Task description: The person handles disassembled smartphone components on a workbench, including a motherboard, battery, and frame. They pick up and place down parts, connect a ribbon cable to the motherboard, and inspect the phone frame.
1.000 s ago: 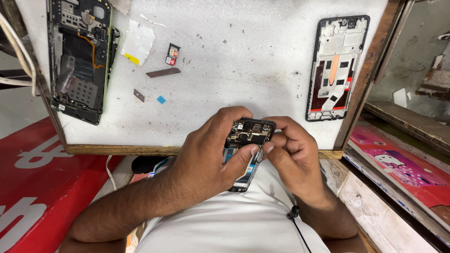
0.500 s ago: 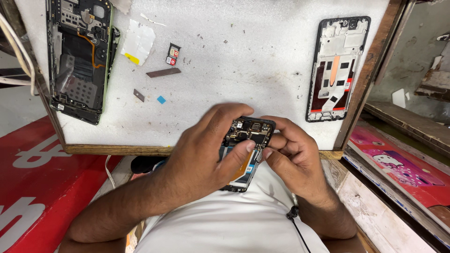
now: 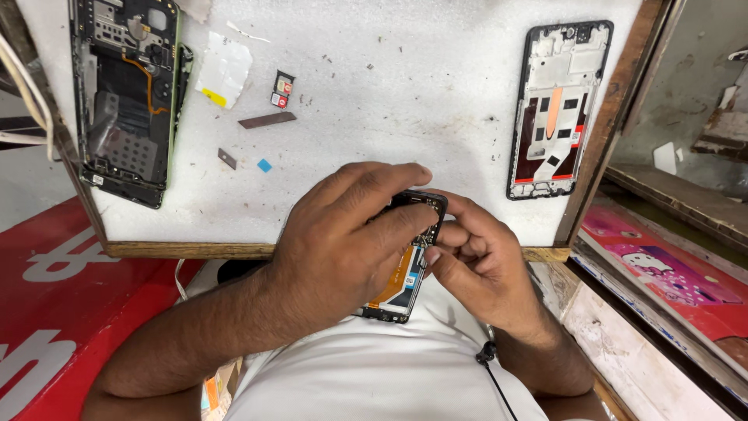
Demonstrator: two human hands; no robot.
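An opened phone [image 3: 401,284] with a black frame, an orange flex strip and bare circuit parts is held over my lap at the near edge of the white work board [image 3: 389,101]. My left hand [image 3: 343,242] wraps over it from the left, fingers covering most of its top half. My right hand [image 3: 471,257] grips its right edge, with thumb and fingertips pinched at the upper right corner. Whether a small part sits between those fingertips is hidden.
On the board lie a dismantled phone [image 3: 128,97] at far left, a phone mid-frame [image 3: 557,105] at right, a white film piece [image 3: 224,68], a SIM tray [image 3: 281,88], a thin dark strip [image 3: 267,119] and small scraps. Red printed panels flank me.
My left hand has closed further over the phone's top, hiding the camera area that was showing. The phone has tilted slightly, and both hands sit a little lower.
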